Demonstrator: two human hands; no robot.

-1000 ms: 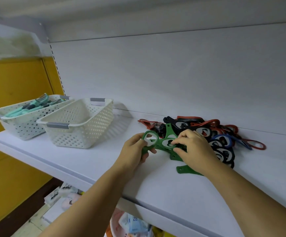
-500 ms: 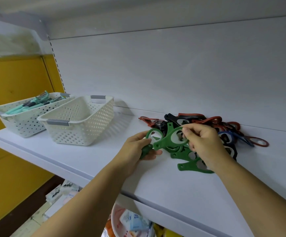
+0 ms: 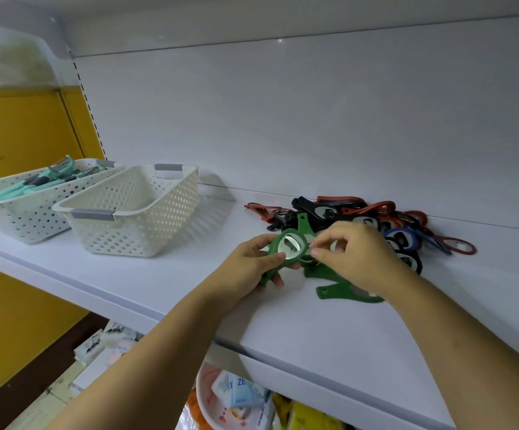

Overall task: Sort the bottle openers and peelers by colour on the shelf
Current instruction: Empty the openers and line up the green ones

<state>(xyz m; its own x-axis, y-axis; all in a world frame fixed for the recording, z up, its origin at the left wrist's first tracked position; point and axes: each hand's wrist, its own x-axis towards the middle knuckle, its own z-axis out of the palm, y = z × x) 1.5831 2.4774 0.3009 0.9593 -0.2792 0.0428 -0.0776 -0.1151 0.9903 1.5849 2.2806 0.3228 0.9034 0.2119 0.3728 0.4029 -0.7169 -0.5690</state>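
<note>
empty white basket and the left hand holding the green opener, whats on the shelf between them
Nothing. In the head view, the stretch of shelf between the empty white basket and the left hand holding the green opener is bare white surface.

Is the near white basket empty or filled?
Looks empty: through the near white basket's open top only bare perforated walls show, though its floor is mostly hidden. The far basket holds teal peelers.

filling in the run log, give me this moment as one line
stage: gathering green openers | left hand: holds green opener | right hand: pinches its rim | pile: mixed colours, unsorted | near basket: looks empty
</note>
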